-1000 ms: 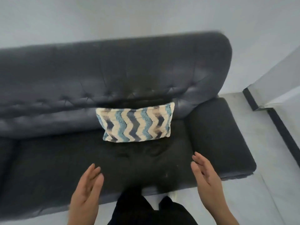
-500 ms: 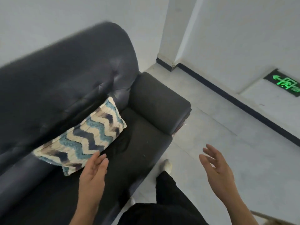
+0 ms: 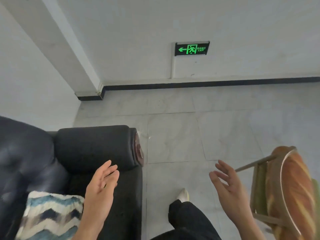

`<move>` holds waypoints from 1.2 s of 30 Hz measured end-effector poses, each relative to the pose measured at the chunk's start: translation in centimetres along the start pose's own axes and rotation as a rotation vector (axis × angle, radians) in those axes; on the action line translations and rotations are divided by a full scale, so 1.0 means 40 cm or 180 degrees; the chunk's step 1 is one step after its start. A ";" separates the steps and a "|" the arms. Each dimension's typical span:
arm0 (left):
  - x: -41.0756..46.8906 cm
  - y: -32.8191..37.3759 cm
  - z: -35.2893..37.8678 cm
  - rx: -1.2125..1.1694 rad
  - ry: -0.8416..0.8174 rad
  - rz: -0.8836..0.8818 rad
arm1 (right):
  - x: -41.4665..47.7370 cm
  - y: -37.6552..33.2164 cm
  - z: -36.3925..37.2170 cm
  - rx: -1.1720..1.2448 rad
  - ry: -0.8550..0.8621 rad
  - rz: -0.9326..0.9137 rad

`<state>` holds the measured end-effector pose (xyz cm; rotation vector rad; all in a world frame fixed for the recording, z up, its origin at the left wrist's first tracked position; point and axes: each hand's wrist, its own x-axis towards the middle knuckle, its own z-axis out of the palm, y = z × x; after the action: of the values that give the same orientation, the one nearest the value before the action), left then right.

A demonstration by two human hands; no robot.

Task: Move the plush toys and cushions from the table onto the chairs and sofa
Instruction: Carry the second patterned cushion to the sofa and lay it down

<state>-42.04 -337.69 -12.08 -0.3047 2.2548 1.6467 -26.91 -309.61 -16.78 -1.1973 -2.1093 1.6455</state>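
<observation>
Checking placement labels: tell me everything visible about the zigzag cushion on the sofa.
The cushion shows only in part, cut by the frame's lower left edge and overlapped on its right by the left hand and forearm. It looks like a soft, fuzzy woven fabric with a chevron pattern in cream, teal, dark navy and grey-brown bands. It lies on the dark sofa, tilted against the backrest, near the armrest. Whether the hand touches it cannot be told. Both hands are open and empty.
</observation>
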 end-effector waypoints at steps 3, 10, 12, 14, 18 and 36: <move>0.100 0.095 0.134 0.0222 -0.0219 0.0144 | 0.150 -0.025 -0.040 0.0041 0.0047 0.0047; 0.272 0.299 0.376 0.0552 -0.0723 0.0424 | 0.429 -0.134 -0.156 0.0152 0.0302 0.0015; 0.341 0.338 0.445 0.0585 -0.0790 0.0454 | 0.515 -0.144 -0.179 0.0147 0.0365 0.0055; 0.415 0.369 0.521 0.0659 -0.0889 0.0431 | 0.605 -0.145 -0.187 0.0159 0.0432 0.0104; 0.610 0.449 0.710 0.0846 -0.1158 0.0466 | 0.811 -0.169 -0.200 0.0223 0.0671 0.0240; 0.860 0.992 1.955 0.1651 -0.3569 0.1197 | 1.268 -0.121 -0.675 0.1109 0.3363 0.1142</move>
<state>-77.26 -250.30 -12.06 0.9685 1.7255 0.8707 -45.69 -255.14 -18.32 -1.8103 -0.9636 1.0005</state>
